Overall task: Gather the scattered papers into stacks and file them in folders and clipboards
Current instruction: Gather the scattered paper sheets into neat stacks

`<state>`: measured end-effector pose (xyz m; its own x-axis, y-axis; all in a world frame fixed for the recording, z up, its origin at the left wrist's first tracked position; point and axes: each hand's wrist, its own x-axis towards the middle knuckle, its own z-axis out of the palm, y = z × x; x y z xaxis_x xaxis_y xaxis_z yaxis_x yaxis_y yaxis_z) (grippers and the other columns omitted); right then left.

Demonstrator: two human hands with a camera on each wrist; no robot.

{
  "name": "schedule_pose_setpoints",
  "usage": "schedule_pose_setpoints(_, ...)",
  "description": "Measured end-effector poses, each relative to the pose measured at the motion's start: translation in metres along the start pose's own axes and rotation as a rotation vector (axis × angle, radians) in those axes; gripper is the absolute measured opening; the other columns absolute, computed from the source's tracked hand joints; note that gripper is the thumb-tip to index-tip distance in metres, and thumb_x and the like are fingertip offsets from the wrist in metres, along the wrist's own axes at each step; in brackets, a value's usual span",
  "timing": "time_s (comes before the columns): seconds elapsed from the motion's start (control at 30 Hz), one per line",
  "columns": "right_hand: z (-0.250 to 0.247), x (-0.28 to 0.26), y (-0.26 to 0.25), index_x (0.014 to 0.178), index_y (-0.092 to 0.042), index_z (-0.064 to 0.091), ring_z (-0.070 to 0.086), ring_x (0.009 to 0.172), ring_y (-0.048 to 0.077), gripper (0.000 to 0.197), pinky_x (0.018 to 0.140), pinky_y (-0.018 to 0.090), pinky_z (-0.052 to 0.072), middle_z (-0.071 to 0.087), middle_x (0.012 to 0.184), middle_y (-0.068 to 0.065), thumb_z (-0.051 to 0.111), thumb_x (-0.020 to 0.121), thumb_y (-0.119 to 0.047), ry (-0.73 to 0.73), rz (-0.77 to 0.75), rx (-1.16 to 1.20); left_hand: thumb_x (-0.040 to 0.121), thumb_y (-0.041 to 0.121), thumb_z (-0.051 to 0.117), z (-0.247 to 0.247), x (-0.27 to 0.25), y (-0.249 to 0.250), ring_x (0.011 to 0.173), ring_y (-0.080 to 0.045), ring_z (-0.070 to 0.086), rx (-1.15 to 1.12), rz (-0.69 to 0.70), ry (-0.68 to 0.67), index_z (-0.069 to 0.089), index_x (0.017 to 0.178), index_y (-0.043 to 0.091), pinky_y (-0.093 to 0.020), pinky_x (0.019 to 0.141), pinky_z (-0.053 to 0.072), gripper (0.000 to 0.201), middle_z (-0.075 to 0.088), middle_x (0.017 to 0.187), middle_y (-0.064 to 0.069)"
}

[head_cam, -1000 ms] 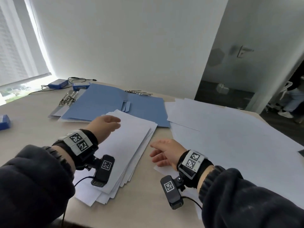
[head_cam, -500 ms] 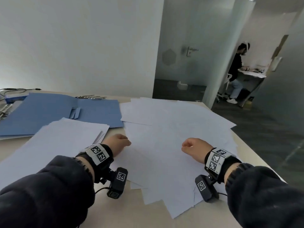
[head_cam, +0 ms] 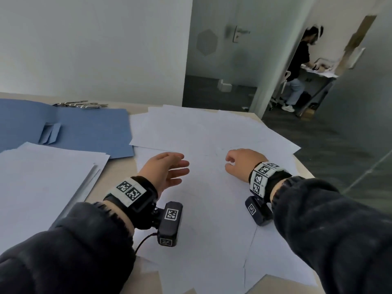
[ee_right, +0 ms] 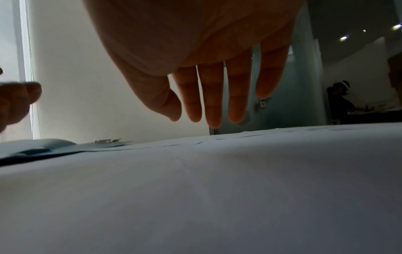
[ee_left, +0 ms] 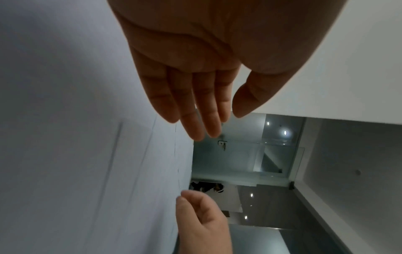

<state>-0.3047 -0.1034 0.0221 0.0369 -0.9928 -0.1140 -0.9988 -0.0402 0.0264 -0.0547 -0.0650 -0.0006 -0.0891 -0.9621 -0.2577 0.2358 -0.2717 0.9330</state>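
Note:
Scattered white papers point(head_cam: 212, 134) cover the right half of the table. My left hand point(head_cam: 167, 168) hovers over their left part, fingers straight and spread, holding nothing; the left wrist view shows it point(ee_left: 202, 103) flat above the sheets. My right hand point(head_cam: 239, 162) hangs over the middle of the papers with relaxed fingers; the right wrist view shows those fingers point(ee_right: 213, 103) extended above the paper, empty. A gathered paper stack point(head_cam: 42, 183) lies at the left. An open blue folder point(head_cam: 84, 128) lies behind it.
Metal clips point(head_cam: 80, 104) lie at the folder's far edge by the white wall. The table's right edge point(head_cam: 301, 164) drops to a dark floor. A person point(head_cam: 301, 66) works at a desk beyond the glass partition.
My view swung right from the stack to the scattered papers. Both hands moved forward over the sheets, and the fingers of both uncurled from loose fists.

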Motion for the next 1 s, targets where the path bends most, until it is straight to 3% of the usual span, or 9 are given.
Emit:
schedule_pose_setpoints(0.13, -0.009, 0.046, -0.005, 0.127, -0.030, 0.056, 0.057, 0.112, 0.020, 0.039, 0.095, 0.037, 0.048, 0.059, 0.128, -0.006, 0.047, 0.094, -0.048, -0.031, -0.045, -0.109, 0.093, 0.020, 0.060, 0.010, 0.029, -0.009, 0.091, -0.023, 0.075, -0.193, -0.073, -0.008, 0.067, 0.103, 0.012, -0.034, 0.073, 0.053, 0.014, 0.076, 0.092, -0.006)
schedule_pose_setpoints(0.3, -0.011, 0.093, -0.028, 0.138, -0.031, 0.048, 0.055, 0.118, 0.023, 0.053, 0.094, 0.036, 0.045, 0.052, 0.138, -0.003, 0.055, 0.090, -0.054, -0.097, -0.175, -0.192, 0.092, 0.018, 0.059, 0.012, 0.047, -0.017, 0.079, -0.020, 0.073, -0.321, -0.155, 0.026, 0.065, 0.099, 0.012, -0.030, 0.064, 0.051, 0.011, 0.073, 0.082, -0.004)
schedule_pose_setpoints(0.4, -0.009, 0.117, -0.036, 0.147, -0.038, 0.035, 0.050, 0.130, 0.025, 0.080, 0.103, 0.040, 0.043, 0.040, 0.152, -0.005, 0.061, 0.078, -0.069, -0.148, -0.162, -0.167, 0.093, 0.017, 0.058, 0.011, 0.046, -0.019, 0.077, -0.023, 0.071, -0.300, -0.118, -0.019, 0.065, 0.096, 0.011, -0.030, 0.065, 0.050, 0.010, 0.070, 0.080, -0.007)
schedule_pose_setpoints(0.53, -0.005, 0.134, -0.031, 0.154, -0.050, 0.007, 0.028, 0.149, 0.032, 0.120, 0.118, 0.049, 0.027, 0.010, 0.168, 0.003, 0.059, 0.054, -0.092, -0.271, -0.005, -0.112, 0.094, 0.012, 0.054, 0.008, 0.045, -0.021, 0.074, -0.023, 0.069, -0.264, -0.090, -0.077, 0.066, 0.093, 0.010, -0.030, 0.063, 0.049, 0.013, 0.069, 0.078, -0.008)
schedule_pose_setpoints(0.7, 0.005, 0.143, -0.025, 0.154, -0.047, 0.009, 0.035, 0.145, 0.032, 0.126, 0.116, 0.048, 0.030, 0.026, 0.162, 0.003, 0.042, 0.046, -0.102, -0.299, 0.012, -0.109, 0.095, 0.011, 0.052, 0.004, 0.048, -0.020, 0.072, -0.023, 0.068, -0.277, -0.110, -0.114, 0.067, 0.092, 0.010, -0.030, 0.062, 0.048, 0.015, 0.068, 0.078, -0.010)
schedule_pose_setpoints(0.87, 0.005, 0.152, -0.021, 0.157, -0.038, 0.014, 0.044, 0.138, 0.031, 0.106, 0.111, 0.039, 0.037, 0.040, 0.157, 0.006, 0.048, 0.071, -0.090, -0.223, 0.024, -0.090, 0.095, 0.011, 0.053, 0.004, 0.049, -0.018, 0.071, -0.024, 0.068, -0.291, -0.116, -0.128, 0.066, 0.093, 0.008, -0.030, 0.061, 0.047, 0.014, 0.067, 0.078, -0.011)
schedule_pose_setpoints(1.0, 0.001, 0.152, -0.016, 0.158, -0.031, 0.019, 0.045, 0.138, 0.032, 0.095, 0.109, 0.036, 0.038, 0.040, 0.157, 0.007, 0.050, 0.083, -0.080, -0.185, 0.043, -0.092, 0.095, 0.011, 0.053, 0.003, 0.049, -0.018, 0.072, -0.025, 0.067, -0.298, -0.121, -0.131, 0.066, 0.094, 0.008, -0.030, 0.061, 0.047, 0.014, 0.067, 0.079, -0.011)
